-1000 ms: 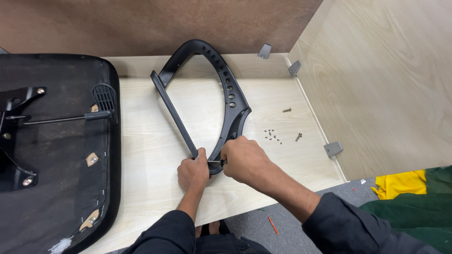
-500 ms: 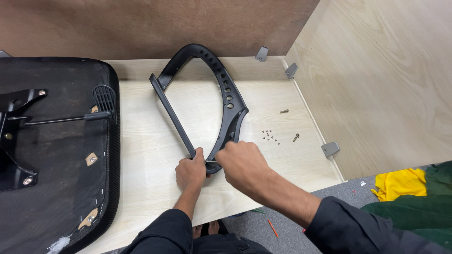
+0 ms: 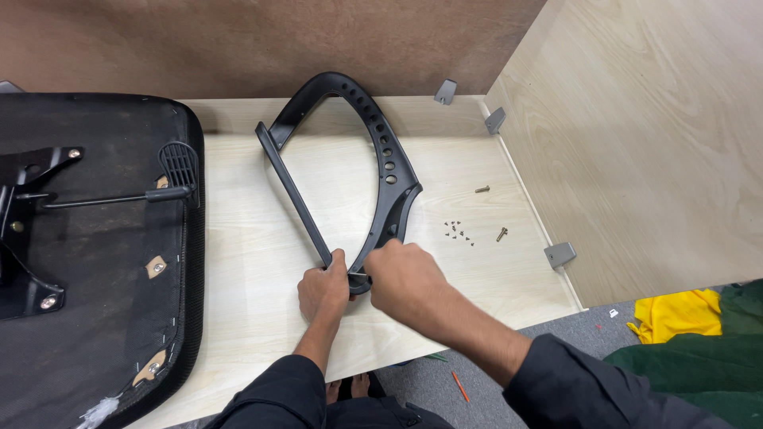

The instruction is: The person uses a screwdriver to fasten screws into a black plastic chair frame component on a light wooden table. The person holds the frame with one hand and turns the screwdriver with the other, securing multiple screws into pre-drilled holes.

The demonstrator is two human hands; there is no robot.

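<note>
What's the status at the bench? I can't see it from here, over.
Left hand grips black armrest frame at its near end. Right hand closed over the same joint. Loose screws lie right, apart. Nothing in the way.

The curved frame (image 3: 387,163) is seen to be black plastic with a smooth, slightly glossy sheen, pierced by round holes along one arm. The worktop (image 3: 238,246) is faced in pale wood-grain laminate, smooth and matt, and the side panel (image 3: 652,151) is finished alike. The back board (image 3: 238,40) appears as brown, dull hardboard. The seat underside (image 3: 103,318) is covered in black woven cloth, rough and stapled, with a black painted metal plate (image 3: 24,230) fixed on it. Small metal screws (image 3: 457,230) are scattered nearby, and grey plastic brackets (image 3: 559,254) are shown matt.
</note>
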